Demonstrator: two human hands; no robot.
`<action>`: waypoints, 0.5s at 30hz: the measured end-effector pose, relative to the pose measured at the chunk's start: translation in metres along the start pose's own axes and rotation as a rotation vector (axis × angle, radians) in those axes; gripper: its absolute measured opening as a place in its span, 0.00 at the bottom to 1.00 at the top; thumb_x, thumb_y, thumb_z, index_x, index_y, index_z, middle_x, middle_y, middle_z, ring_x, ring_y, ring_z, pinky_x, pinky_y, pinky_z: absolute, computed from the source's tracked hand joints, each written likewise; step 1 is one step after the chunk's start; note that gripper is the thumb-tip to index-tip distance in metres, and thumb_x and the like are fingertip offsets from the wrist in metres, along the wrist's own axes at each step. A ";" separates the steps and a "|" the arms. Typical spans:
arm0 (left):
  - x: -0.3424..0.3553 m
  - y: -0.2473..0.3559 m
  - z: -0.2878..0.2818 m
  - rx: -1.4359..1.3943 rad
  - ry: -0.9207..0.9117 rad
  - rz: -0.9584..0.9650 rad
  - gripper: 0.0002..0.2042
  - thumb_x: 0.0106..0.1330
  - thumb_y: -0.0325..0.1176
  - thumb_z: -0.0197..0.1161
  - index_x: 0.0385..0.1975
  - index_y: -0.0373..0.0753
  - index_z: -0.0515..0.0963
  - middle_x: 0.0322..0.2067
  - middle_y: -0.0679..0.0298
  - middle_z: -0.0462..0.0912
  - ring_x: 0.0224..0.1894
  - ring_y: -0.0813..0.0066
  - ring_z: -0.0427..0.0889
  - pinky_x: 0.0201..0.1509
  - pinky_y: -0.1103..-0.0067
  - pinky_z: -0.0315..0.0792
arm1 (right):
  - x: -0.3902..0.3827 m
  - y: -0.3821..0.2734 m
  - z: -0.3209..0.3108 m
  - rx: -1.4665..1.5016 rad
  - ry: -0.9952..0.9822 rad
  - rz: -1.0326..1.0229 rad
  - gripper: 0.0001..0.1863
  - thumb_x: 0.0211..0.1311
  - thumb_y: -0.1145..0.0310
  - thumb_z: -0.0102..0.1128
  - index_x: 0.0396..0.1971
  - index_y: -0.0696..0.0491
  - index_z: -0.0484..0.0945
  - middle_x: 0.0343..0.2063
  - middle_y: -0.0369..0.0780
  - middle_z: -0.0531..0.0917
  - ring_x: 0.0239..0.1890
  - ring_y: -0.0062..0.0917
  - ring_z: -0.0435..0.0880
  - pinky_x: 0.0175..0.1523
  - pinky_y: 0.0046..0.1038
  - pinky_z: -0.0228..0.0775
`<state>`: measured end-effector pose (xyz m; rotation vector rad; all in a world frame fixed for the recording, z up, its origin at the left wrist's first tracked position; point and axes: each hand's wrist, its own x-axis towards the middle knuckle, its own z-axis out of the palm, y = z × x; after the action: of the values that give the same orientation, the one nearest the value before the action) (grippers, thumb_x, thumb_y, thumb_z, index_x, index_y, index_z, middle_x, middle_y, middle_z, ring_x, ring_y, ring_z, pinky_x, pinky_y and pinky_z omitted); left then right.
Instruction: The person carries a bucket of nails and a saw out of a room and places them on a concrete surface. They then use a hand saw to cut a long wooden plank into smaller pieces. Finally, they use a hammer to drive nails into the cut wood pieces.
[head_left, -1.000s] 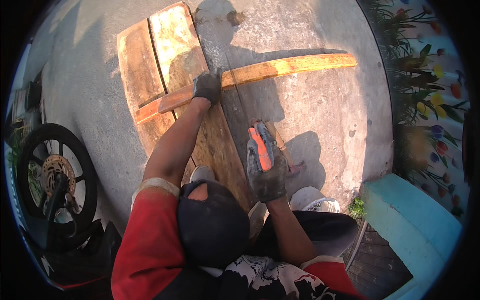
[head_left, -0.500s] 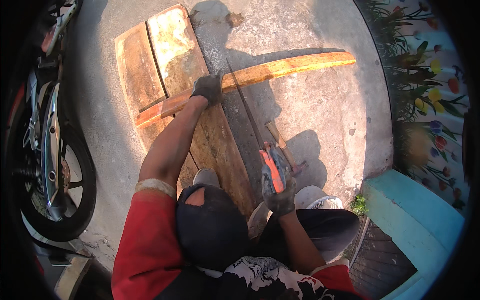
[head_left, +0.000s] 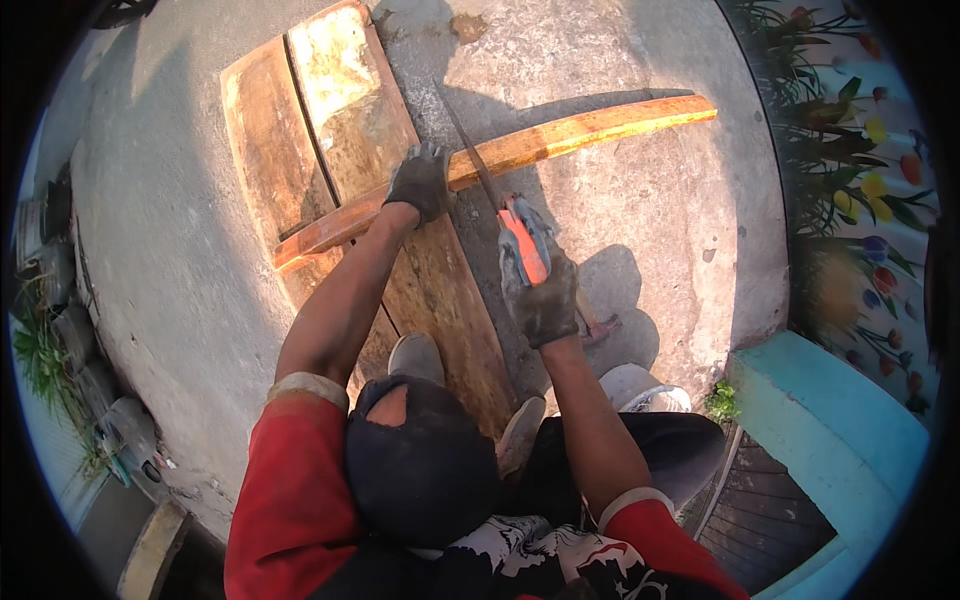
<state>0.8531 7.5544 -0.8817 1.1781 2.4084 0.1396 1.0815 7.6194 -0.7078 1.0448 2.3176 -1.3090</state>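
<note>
A long, orange-brown wooden bar (head_left: 590,128), in one piece, overhangs the right edge of weathered brown planks (head_left: 435,300). The grey-gloved left hand (head_left: 420,185) grips it; the right hand (head_left: 545,300) clasps an orange-handled saw (head_left: 517,235), blade crossing it, cut depth unclear.

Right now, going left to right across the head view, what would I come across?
Green plant → left gloved hand on the wooden beam → right gloved hand around the orange saw handle → white bucket → small weed → teal ledge.
</note>
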 end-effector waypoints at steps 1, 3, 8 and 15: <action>-0.004 -0.004 0.001 0.020 0.025 0.011 0.34 0.58 0.40 0.70 0.64 0.35 0.68 0.58 0.47 0.75 0.62 0.46 0.75 0.67 0.61 0.71 | 0.011 -0.003 -0.001 -0.051 -0.003 -0.003 0.29 0.73 0.76 0.49 0.73 0.62 0.59 0.72 0.48 0.67 0.73 0.31 0.68 0.72 0.30 0.62; -0.002 0.006 -0.014 -0.010 -0.047 0.043 0.34 0.57 0.41 0.71 0.63 0.35 0.69 0.60 0.46 0.74 0.63 0.46 0.73 0.67 0.61 0.71 | 0.007 0.035 0.016 0.004 0.127 -0.238 0.30 0.73 0.77 0.50 0.73 0.63 0.58 0.72 0.48 0.67 0.73 0.31 0.68 0.72 0.30 0.61; -0.030 0.001 0.013 -0.041 -0.137 0.141 0.38 0.55 0.42 0.71 0.66 0.34 0.68 0.67 0.41 0.66 0.67 0.42 0.70 0.70 0.60 0.67 | -0.032 0.067 0.068 0.415 0.359 -0.436 0.29 0.74 0.73 0.52 0.73 0.58 0.62 0.70 0.45 0.72 0.70 0.35 0.72 0.69 0.30 0.63; -0.011 -0.004 -0.020 -0.322 -0.281 0.168 0.32 0.55 0.42 0.70 0.62 0.41 0.75 0.53 0.46 0.82 0.56 0.50 0.82 0.60 0.63 0.75 | -0.037 0.093 0.060 0.326 0.357 -0.418 0.27 0.71 0.76 0.54 0.68 0.64 0.66 0.67 0.49 0.74 0.67 0.38 0.75 0.69 0.35 0.65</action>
<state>0.8474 7.5459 -0.8609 1.1602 1.9558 0.3739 1.1671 7.5832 -0.7777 0.9830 2.7619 -1.8378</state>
